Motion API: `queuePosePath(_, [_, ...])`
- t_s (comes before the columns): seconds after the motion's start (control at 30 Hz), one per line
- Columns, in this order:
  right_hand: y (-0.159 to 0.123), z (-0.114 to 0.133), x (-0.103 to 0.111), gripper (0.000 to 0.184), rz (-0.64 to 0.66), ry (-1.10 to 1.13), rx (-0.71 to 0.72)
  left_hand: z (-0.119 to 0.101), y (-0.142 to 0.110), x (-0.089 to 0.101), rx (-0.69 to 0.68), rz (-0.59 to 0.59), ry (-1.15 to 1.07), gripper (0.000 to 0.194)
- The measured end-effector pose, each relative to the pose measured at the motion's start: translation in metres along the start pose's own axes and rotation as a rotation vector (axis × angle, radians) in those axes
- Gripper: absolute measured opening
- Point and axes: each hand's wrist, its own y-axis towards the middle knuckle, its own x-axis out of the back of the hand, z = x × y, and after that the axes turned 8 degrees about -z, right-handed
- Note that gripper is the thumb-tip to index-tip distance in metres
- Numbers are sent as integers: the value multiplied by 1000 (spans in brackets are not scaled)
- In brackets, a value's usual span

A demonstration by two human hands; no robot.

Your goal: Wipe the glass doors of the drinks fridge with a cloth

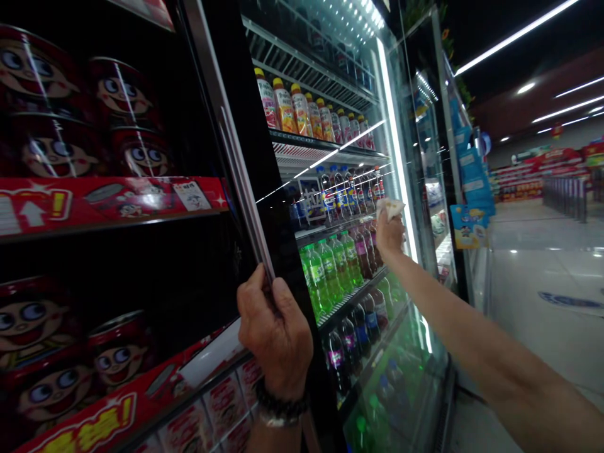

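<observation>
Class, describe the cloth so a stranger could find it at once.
Start at the lit, glass-doored drinks fridge. At the right of its blue-capped bottles, the raised right hand grips the crumpled whitish cloth. Unlike the upright, capped bottles beside it, this is pale, wrinkled and hand-held.

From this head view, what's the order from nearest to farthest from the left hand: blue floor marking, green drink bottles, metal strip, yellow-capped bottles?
From the left hand:
1. Metal strip: in its grasp.
2. Green drink bottles: just to its right.
3. Yellow-capped bottles: to the right and higher up.
4. Blue floor marking: far off to the right.
</observation>
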Motion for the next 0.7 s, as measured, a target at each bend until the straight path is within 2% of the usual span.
queuePosePath(0.03, [-14, 13, 0, 80, -31, 30, 33, 0, 0, 0, 0, 3, -1, 39])
queuePosePath(0.1, [-49, 41, 5, 77, -82, 111, 187, 1, 0, 0, 1, 2, -1, 40])
queuePosePath(0.17, [-87, 70, 16, 81, -56, 172, 431, 2, 0, -1, -1, -5, -7, 40])
queuePosePath(0.23, [-120, 92, 30, 85, 61, 188, 745, 2, 0, -1, -2, -11, -22, 41])
queuePosePath(0.33, [-145, 104, 47, 83, 253, 204, 1225, 1, 1, 0, 25, -4, -43, 43])
queuePosePath(0.4, [-141, 98, 50, 81, 288, 219, 1399, 0, 1, 1, 41, 7, -43, 43])
queuePosePath(0.47, [-122, 81, 44, 78, 279, 205, 1393, 0, 1, 1, 32, 10, -34, 42])
queuePosePath(0.53, [-93, 57, 33, 71, 241, 180, 1230, 0, 1, 2, 15, 1, -23, 43])
queuePosePath(0.6, [-60, 28, 21, 68, 170, 175, 933, 0, 1, 1, 18, -3, -8, 43])
queuePosePath(0.7, [-14, -19, 10, 73, 86, 152, 421, -1, 0, 1, 38, -7, 13, 44])
